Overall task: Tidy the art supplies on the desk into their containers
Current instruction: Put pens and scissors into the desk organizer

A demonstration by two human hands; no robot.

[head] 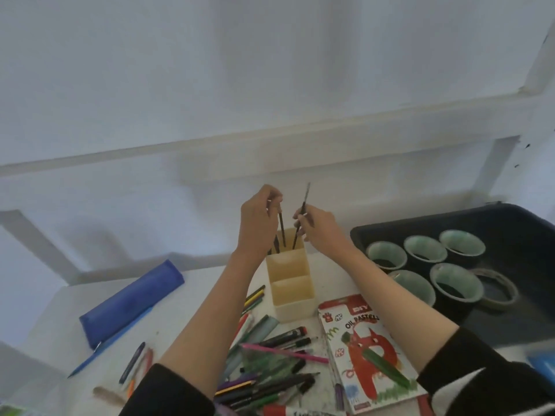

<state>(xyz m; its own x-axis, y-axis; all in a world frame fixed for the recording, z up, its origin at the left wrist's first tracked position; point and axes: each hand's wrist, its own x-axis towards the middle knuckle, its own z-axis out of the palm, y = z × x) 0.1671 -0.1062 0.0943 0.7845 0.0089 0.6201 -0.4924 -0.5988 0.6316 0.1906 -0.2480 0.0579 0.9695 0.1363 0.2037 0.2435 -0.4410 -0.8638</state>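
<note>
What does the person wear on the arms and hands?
The left sleeve and the right sleeve are black and end near the elbows, so the forearms are bare. The right one has a white patch. The left hand and the right hand wear nothing: no gloves, rings or watch.

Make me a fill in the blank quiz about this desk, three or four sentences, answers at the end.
1. The pencil case at the desk's left is ____.
2. The cream organizer has ____ compartments in a row.
3. The left hand and right hand each pinch a thin dark stick dipping into the organizer's ____ compartment.
4. The box right of the organizer reads oil ____.
Answers: blue; three; farthest; pastels.
</note>
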